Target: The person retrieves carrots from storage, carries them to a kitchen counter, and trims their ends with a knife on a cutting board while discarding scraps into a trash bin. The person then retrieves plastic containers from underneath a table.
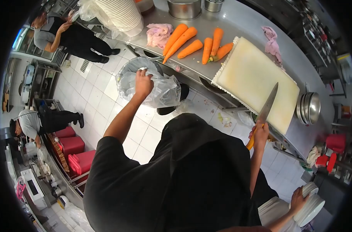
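Note:
My left hand (pixel 144 83) is closed over the bin (pixel 124 75) lined with a clear plastic bag (pixel 164 91); a small whitish thing shows at its fingertips, too small to name. In my right hand (pixel 260 133) is the orange handle of a large knife (pixel 268 104), its blade pointing up over the white cutting board (pixel 257 73). Several carrots (pixel 183 38) lie on the steel counter (pixel 234 19) to the left of the board. A pink cloth (pixel 159 35) sits beside them, and another pink cloth (pixel 272 43) lies beyond the board.
Stacked white containers (pixel 120 17) and metal pans (pixel 184 8) stand on the counter. Metal bowls (pixel 308 108) sit at the board's right. Another person's hand (pixel 299 200) holds white dishes (pixel 310 208) at lower right. Two people (pixel 73 36) are at left, near red bins (pixel 81 162).

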A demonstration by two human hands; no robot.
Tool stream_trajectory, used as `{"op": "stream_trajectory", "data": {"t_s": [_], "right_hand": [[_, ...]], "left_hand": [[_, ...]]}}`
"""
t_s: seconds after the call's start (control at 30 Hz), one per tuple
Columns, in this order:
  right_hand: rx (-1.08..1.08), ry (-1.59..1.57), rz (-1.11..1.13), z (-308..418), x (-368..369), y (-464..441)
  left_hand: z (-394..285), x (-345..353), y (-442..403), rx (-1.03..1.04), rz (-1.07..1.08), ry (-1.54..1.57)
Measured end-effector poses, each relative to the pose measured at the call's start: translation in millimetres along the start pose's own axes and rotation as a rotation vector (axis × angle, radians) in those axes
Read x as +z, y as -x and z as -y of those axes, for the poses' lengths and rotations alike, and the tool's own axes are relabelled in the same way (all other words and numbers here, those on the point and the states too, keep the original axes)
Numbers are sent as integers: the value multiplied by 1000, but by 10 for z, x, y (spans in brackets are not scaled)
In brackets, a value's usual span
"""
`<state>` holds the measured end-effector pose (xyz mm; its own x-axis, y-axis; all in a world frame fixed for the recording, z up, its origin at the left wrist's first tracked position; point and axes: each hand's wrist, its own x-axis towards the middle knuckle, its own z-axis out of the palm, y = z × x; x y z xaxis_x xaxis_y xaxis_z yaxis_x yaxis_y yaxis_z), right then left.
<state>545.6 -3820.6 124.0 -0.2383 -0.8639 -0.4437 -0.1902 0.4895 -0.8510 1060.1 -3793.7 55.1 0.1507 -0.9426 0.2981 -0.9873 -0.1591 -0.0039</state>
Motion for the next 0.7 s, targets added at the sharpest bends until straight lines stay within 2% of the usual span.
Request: {"op": "stream_trajectory", "data": {"t_s": [0.1, 0.17, 0.23, 0.4, 0.5, 0.57, 0.7], "right_hand": [[2, 25, -2, 63, 22, 9], [9, 55, -7, 88, 39, 27], [14, 82, -19, 92, 61, 20], [-56, 180, -53, 99, 119, 74], [-67, 227, -102, 86, 141, 126], [-91, 295, -113, 118, 171, 123], [-136, 332, -96, 73, 165, 100]], "left_hand": [[-316, -141, -389, -76, -92, 304], [-832, -284, -825, -41, -244, 575], [-1351, -356, -1268, -14, -242, 688], [-2168, -248, -2088, -135, 115, 503], [-2243, 88, -2528, -118, 278, 299], [-2241, 197, -2719, -202, 370, 281], [-2223, 149, -2800, -237, 355, 349]]}}
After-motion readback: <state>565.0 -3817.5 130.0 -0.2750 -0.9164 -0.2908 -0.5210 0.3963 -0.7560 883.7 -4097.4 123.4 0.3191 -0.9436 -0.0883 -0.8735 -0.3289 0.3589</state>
